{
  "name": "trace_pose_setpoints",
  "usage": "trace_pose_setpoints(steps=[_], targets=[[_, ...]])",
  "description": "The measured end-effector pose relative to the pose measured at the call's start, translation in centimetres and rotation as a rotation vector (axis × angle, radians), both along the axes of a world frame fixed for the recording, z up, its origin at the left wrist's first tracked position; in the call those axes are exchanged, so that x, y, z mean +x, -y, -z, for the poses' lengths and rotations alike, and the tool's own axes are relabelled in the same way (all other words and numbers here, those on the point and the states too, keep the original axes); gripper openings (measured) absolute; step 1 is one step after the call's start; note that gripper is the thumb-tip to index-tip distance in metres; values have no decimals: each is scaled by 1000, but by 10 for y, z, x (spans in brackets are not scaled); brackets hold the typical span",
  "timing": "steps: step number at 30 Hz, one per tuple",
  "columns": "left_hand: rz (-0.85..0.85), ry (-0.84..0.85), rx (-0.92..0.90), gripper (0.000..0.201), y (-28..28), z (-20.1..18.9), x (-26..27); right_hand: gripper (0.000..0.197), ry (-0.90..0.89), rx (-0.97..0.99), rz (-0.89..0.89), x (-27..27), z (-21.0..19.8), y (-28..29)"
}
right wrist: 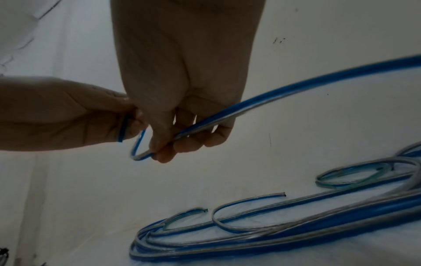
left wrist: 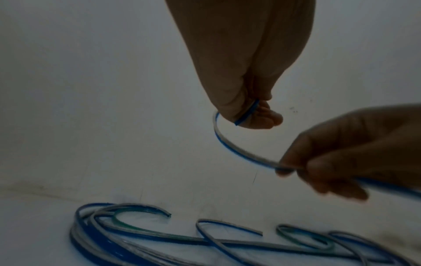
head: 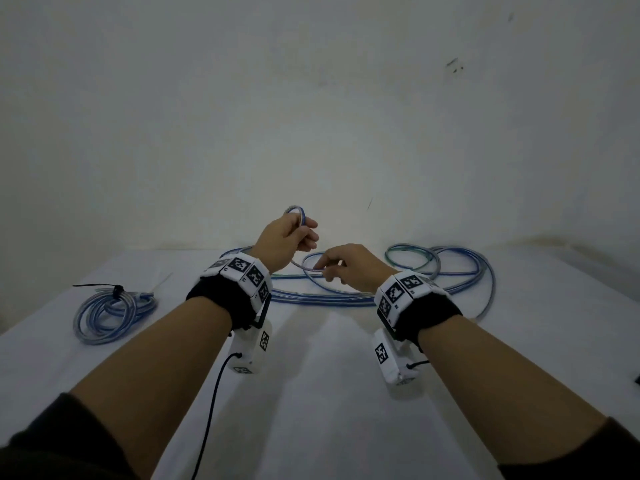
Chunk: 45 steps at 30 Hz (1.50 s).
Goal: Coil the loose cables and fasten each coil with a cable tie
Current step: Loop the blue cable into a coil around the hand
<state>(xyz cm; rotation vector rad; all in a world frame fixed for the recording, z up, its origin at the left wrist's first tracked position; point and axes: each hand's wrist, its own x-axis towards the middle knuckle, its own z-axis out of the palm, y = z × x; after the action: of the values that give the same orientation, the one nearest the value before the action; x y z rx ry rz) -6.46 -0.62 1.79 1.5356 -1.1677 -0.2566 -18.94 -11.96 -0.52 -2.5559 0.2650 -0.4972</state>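
My left hand is raised above the white table and pinches the end of a flat blue and clear cable between thumb and fingers. The same cable curves down in a short loop to my right hand, which pinches it a little lower and to the right. In the right wrist view the cable runs on from my right hand towards the upper right. Several loose blue cables lie spread on the table behind both hands.
A coiled blue cable fastened with a black cable tie lies at the table's left. A pale cable tie lies just beyond it. The wall rises behind the table. A dark object shows at the right edge.
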Motion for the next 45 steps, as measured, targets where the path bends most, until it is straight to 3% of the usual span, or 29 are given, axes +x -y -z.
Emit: trace_pose_setpoints(steps=[4, 8, 14, 17, 23, 26, 31, 36, 41, 45], targets=[[-30, 156, 105, 18, -1, 11, 5, 19, 61, -70, -49, -1, -8, -3], [-10, 187, 246, 21, -5, 11, 0, 7, 160, -111, -31, -5, -10, -2], [30, 159, 325, 37, -5, 6, -6, 16, 217, -457, 97, -3, -10, 1], [20, 102, 334, 38, -6, 4, -7, 13, 158, -433, 87, -6, -6, 6], [146, 47, 409, 37, -7, 8, -9, 16, 225, -330, 123, -9, -8, 8], [181, -47, 341, 38, -9, 5, -11, 11, 287, -273, 150, -8, -8, 8], [193, -180, 255, 39, -14, -5, -7, 18, 252, -219, 130, -8, 0, 18], [212, -343, 187, 42, -20, -8, -1, 28, 139, -192, 305, -9, 11, 26], [209, -463, 90, 42, -22, -9, 2, 14, 244, 21, 215, -6, 16, 18], [195, -533, 68, 42, -26, -10, 11, 7, 331, 23, 162, -3, 16, 16]])
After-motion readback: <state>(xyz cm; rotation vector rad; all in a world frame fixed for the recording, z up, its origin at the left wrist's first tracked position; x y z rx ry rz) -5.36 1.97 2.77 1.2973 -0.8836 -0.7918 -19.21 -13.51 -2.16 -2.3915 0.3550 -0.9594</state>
